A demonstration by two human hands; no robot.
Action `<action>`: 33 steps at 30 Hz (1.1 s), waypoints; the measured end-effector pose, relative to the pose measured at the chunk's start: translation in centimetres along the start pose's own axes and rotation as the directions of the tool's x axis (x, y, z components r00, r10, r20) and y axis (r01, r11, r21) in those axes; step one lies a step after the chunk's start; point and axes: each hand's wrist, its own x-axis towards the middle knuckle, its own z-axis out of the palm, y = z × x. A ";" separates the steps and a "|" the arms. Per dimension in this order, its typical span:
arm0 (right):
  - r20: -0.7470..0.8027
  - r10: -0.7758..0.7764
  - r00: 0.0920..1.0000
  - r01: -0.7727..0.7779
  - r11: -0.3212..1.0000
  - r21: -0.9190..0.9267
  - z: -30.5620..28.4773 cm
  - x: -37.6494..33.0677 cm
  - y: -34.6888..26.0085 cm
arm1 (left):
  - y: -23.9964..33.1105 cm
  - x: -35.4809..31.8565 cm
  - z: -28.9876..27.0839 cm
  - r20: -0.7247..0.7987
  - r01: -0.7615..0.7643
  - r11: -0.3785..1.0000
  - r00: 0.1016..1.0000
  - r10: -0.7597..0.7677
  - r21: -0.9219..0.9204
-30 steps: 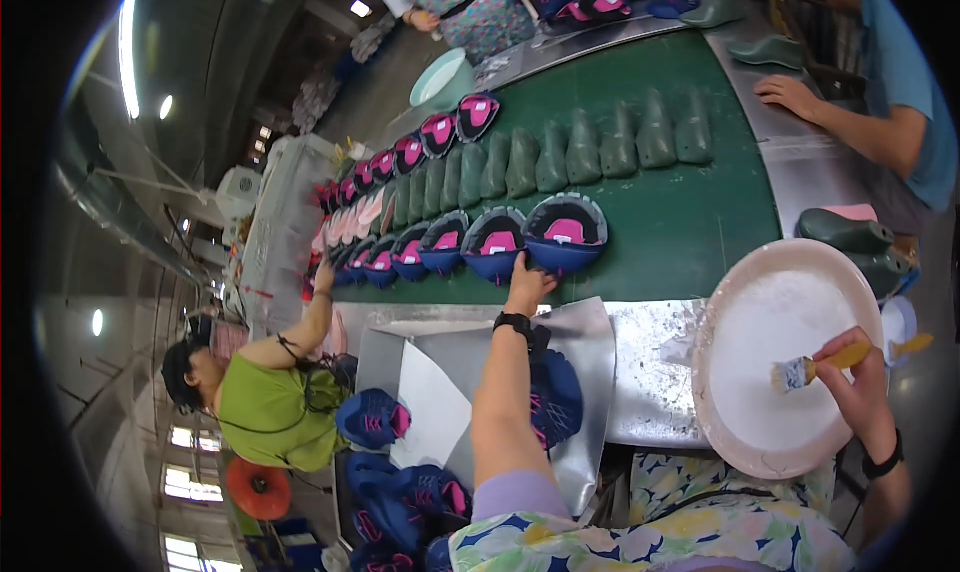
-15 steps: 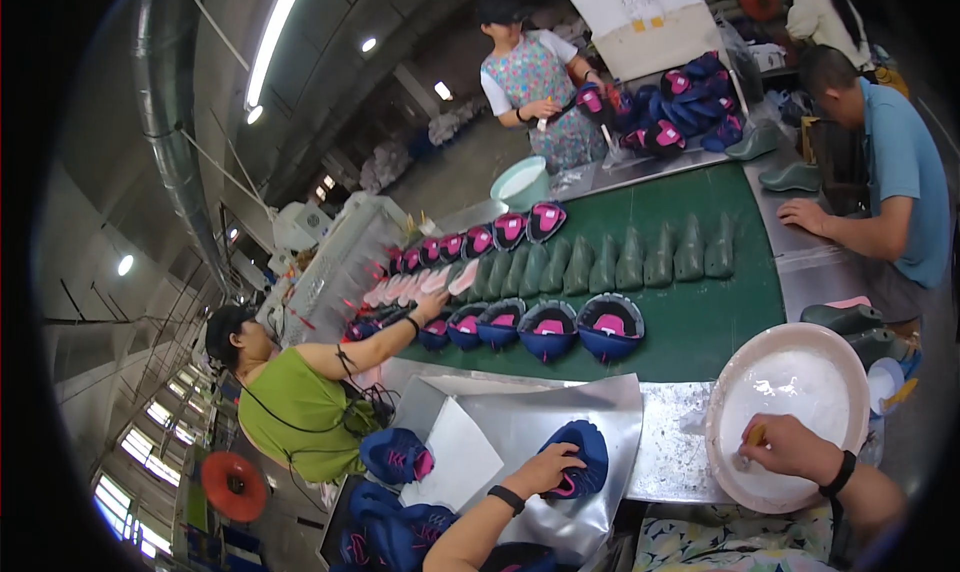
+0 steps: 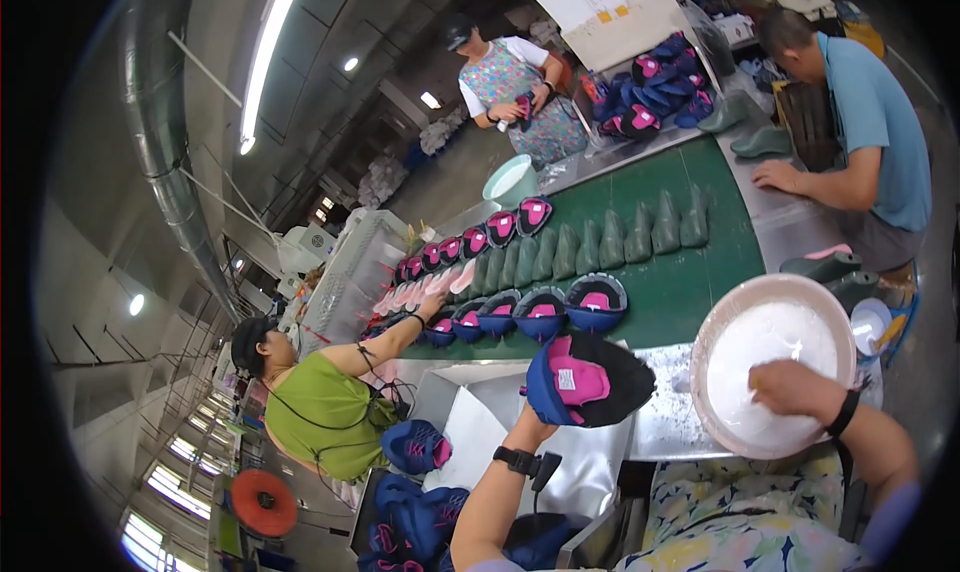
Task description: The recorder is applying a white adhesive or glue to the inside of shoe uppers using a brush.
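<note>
My left hand (image 3: 530, 430) is closed on a blue shoe upper (image 3: 590, 377), lifted above the metal tray (image 3: 600, 437). The upper's pink lining and dark padded rim face up. Inside the pale pink basin (image 3: 703, 392), above the white liquid (image 3: 780, 337), my right hand (image 3: 788, 388) is closed round a yellow-handled brush. Only a trace of its handle shows; its working end is hidden by the fingers. More blue uppers (image 3: 415, 517) lie piled left of my left forearm, and one upper (image 3: 415, 446) rests by the white sheet (image 3: 465, 437).
The green belt (image 3: 700, 272) carries rows of dark green shoe lasts (image 3: 610, 237), pink insoles (image 3: 460, 277) and blue uppers (image 3: 597, 304). A person in green (image 3: 325, 412) reaches over it from the left. Two others work at the far side and right. A small white bowl (image 3: 868, 324) stands beside the basin.
My left hand has raised the shoe upper off the tray and turned its opening upward. My right hand stays in the basin, a little higher in view. The whole view has shifted slightly.
</note>
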 end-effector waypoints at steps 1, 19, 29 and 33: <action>-0.048 0.078 0.996 -0.078 0.997 0.013 -1.0 -0.4 0.4 | -0.1 1.0 0.5 0.058 -0.119 0.987 0.992 0.113 0.110; -0.671 0.236 0.703 0.114 0.894 0.434 -7.4 2.0 -1.0 | -3.0 5.2 13.6 0.499 -0.237 0.936 0.863 0.080 0.259; -0.424 0.619 0.660 0.024 0.547 0.837 -3.0 1.8 -3.1 | -4.4 5.1 14.5 0.461 -0.779 0.453 0.624 0.631 0.434; -0.371 0.588 0.719 0.057 0.481 0.875 -3.1 1.0 -4.0 | -3.4 5.3 15.5 0.442 -0.803 0.291 0.544 0.713 0.519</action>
